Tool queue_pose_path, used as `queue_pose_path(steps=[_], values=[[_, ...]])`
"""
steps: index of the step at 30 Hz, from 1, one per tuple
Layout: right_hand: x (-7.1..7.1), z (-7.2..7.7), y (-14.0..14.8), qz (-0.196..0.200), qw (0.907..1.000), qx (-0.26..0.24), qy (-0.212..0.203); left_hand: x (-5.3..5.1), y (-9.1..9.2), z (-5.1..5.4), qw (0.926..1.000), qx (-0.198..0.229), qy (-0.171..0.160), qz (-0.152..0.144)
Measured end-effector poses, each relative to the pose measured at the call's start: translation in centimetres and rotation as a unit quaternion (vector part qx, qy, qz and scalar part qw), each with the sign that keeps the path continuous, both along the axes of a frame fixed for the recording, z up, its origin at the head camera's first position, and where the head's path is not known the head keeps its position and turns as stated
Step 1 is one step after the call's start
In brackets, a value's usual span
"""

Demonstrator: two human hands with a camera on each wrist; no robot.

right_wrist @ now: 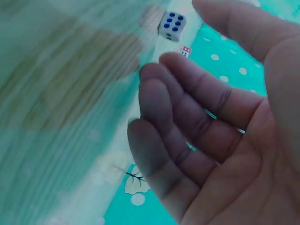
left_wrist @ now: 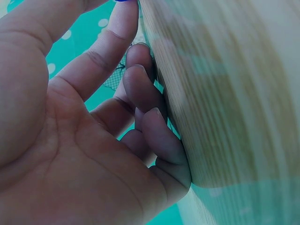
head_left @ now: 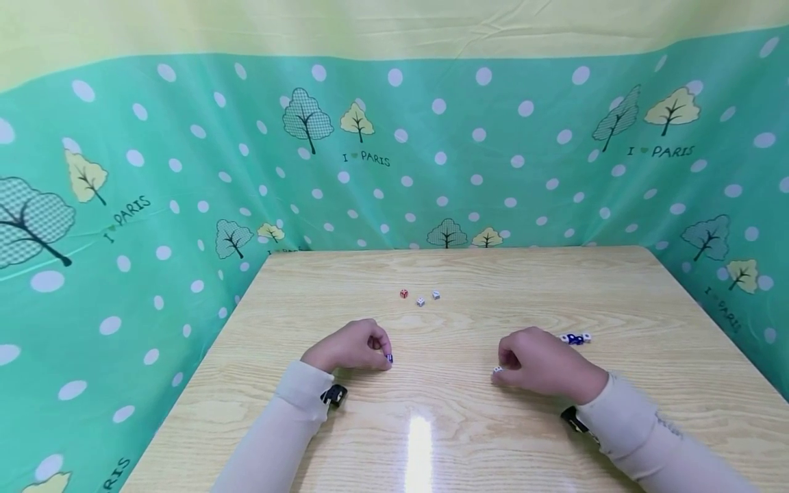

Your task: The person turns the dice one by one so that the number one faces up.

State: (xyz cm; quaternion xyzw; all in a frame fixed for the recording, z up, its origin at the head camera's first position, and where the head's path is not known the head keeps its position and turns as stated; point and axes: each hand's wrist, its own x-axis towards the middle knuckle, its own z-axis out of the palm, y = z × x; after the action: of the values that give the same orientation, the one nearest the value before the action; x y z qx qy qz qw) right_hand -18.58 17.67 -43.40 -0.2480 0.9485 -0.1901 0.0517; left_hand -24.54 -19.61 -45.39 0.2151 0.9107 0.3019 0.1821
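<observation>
My left hand (head_left: 355, 346) pinches a small blue die (head_left: 389, 358) between thumb and index finger, low over the table. In the left wrist view only a sliver of blue shows at the top edge, by the index fingertip, and the other fingers are bent against the tabletop. My right hand (head_left: 535, 359) is around a white die (head_left: 497, 370) on the table. The right wrist view has that white die (right_wrist: 172, 26), with blue pips, between the spread thumb and index finger (right_wrist: 201, 77), with gaps on both sides.
A red die (head_left: 403, 294) and two white dice (head_left: 420, 301) (head_left: 435, 295) lie farther back on the wooden table (head_left: 296, 287). Beyond the right hand is a short row of blue and white dice (head_left: 574, 339). A green dotted curtain (head_left: 370, 192) encloses the table's back and sides.
</observation>
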Motion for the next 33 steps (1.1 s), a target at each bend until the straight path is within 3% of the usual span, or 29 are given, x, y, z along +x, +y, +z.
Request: queue_pose_path(steps=[8,23,33], values=[[0.39,0.10,-0.64,-0.022,0.9990,0.033,0.019,-0.10,-0.02,-0.13,1.0000,-0.005,0.003,0.000],[0.07,-0.19,-0.51,0.011,0.9986,0.032,0.040,-0.12,0.12,0.11,1.0000,0.000,-0.007,0.001],[0.13,-0.64,-0.40,0.060,0.9948,0.024,0.079,-0.20,0.17,0.00,1.0000,0.003,-0.007,-0.001]])
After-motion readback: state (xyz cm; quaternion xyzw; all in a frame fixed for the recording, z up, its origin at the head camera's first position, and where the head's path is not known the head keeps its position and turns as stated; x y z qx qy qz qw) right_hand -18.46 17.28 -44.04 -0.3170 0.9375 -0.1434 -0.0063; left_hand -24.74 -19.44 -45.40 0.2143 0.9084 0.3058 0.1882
